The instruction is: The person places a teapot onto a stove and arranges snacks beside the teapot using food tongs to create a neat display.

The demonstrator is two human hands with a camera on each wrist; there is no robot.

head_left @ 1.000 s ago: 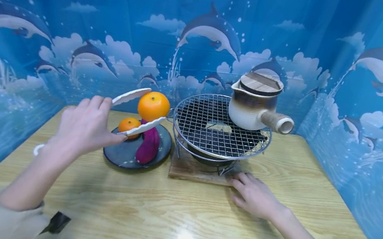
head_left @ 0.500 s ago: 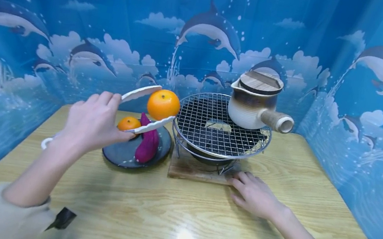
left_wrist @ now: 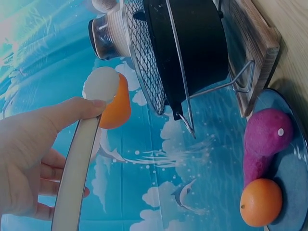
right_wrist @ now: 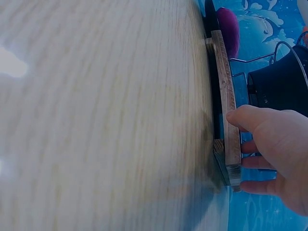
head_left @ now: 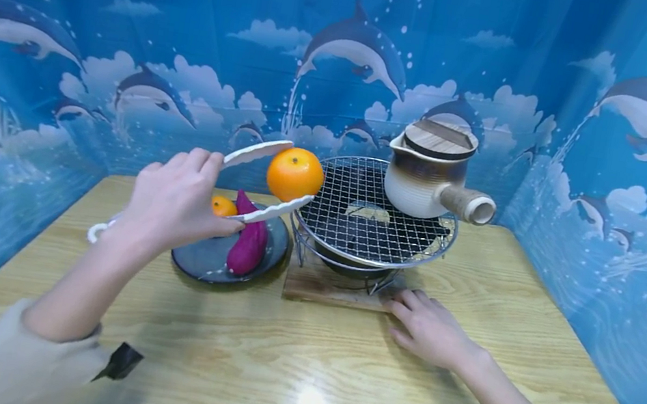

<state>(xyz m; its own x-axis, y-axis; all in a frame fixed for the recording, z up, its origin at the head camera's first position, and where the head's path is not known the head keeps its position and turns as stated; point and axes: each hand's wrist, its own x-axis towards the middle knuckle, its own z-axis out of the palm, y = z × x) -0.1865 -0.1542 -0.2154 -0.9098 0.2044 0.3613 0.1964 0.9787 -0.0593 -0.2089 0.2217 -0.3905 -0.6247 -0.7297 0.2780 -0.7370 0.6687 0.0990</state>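
Observation:
My left hand [head_left: 177,199] grips a pair of white tongs [left_wrist: 79,163], thumb on one arm and fingers on the other. Between the tong tips an orange [head_left: 295,175] is held in the air, at the left rim of the round wire grill [head_left: 352,216]. Below and left of it, a dark plate [head_left: 206,261] bears a purple sweet potato [head_left: 246,250] and a smaller orange [left_wrist: 261,202], partly hidden by the hand in the head view. My right hand [head_left: 432,329] holds the front right corner of the wooden base board [right_wrist: 226,91] under the grill, thumb on its edge.
A white and brown teapot [head_left: 418,188] with a wooden lid [head_left: 440,139] and a side handle stands on the grill's back right. The black stove bowl [left_wrist: 192,43] sits in a wire stand under the mesh. A dolphin-print curtain [head_left: 200,19] encloses the wooden table [head_left: 252,358].
My left hand has carried the tongs and orange to the right and slightly up, from above the plate to the grill's left edge. My right hand stays on the board.

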